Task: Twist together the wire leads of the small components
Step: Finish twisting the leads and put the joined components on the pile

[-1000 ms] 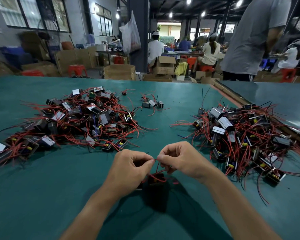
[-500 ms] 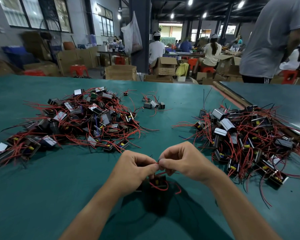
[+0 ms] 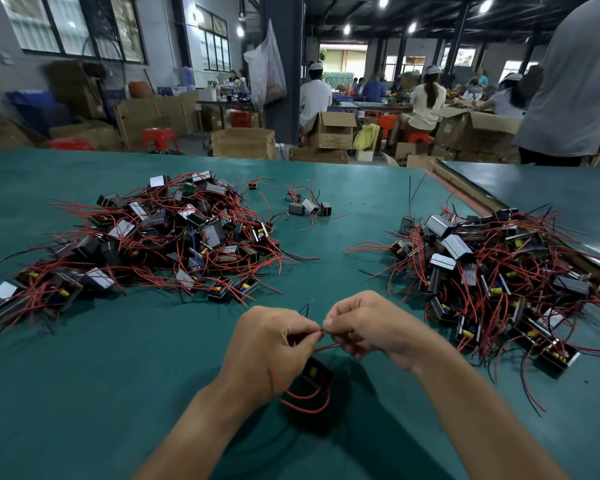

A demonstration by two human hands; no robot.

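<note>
Green table (image 3: 84, 393): left component heap (image 3: 146, 244); left hand (image 3: 267, 351), fingers curled, pinching red wire leads (image 3: 321, 330); small black component (image 3: 314, 375) just below both hands; right hand (image 3: 371, 327), fingertips pinching the same leads; right component heap (image 3: 492, 271).

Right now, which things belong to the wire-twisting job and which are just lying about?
Job: left hand and right hand, pinching the leads; component below them; left pile; right pile.
Lying about: boxes; stool; hanging bag.
</note>
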